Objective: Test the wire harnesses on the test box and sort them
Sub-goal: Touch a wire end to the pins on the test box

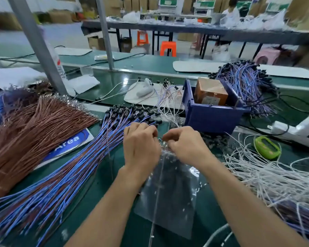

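I count one blue crate (210, 118), one brown box (210, 91), one clear bag (168, 193), one green gadget (267, 147), two orange stools (168, 48), two heaps of blue wires (61, 175), one heap of brown wires (25, 125).

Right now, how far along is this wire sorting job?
Possibly done: a far bundle lies behind the blue crate. In hand: the left hand and right hand seem to pinch the top of a clear bag. Left: blue wires, brown wires and white wires lie heaped around the bag.
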